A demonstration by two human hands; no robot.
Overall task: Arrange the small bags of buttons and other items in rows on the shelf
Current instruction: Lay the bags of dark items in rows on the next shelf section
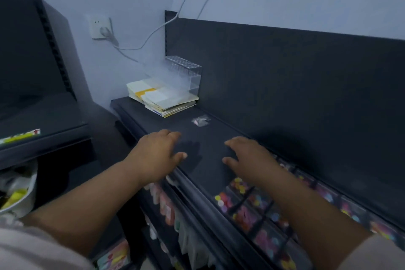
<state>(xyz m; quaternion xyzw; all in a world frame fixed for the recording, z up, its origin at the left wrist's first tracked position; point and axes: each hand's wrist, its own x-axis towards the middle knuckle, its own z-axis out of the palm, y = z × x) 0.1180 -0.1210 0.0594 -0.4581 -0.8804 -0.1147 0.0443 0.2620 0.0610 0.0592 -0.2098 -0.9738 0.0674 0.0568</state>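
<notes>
Both my hands hover over the dark shelf top [208, 138]. My left hand [157, 153] is near the front edge, fingers loosely spread, holding nothing. My right hand [247, 158] is beside it to the right, fingers also relaxed and empty. One small clear bag [200, 120] with pale bits lies alone on the shelf beyond my hands, near the back panel. Rows of small bags with coloured buttons [252, 208] lie along the shelf to the right, partly under my right forearm.
A stack of papers [162, 98] and a clear plastic organiser [184, 74] stand at the shelf's far left end. A dark back panel [285, 76] rises behind. Packets hang below the shelf front [166, 206]. A white bowl [19, 195] sits lower left.
</notes>
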